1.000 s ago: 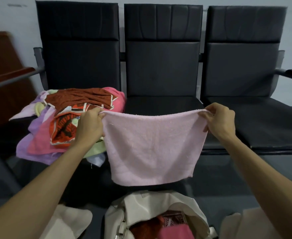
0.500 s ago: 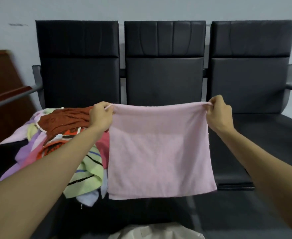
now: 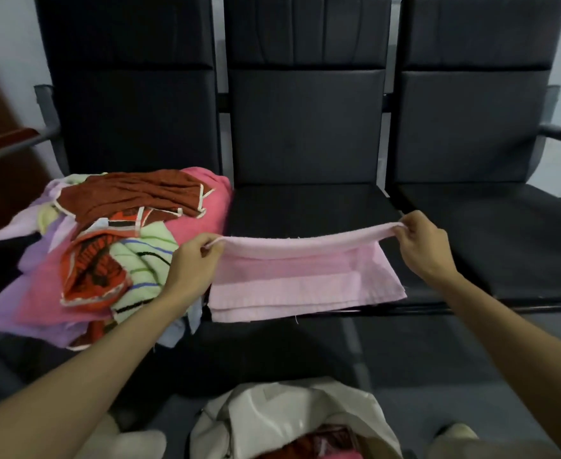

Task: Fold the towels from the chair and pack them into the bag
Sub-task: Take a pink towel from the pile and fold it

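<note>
Head view: I log left hand [image 3: 193, 263] and right hand [image 3: 421, 246] each pinching an upper corner of the pink towel [image 3: 305, 286], fingers [image 3: 210, 245] curled; towel draped half-folded over middle seat [image 3: 305, 210] front; towel pile [image 3: 107, 253] just left; bag [image 3: 289, 422] below.

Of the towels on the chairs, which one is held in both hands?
The pale pink towel: the left hand and right hand pinch its upper corners over the middle seat. The other towels lie heaped to its left.

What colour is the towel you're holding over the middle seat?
Plain pale pink towel, no pattern, seen in the head view.
</note>
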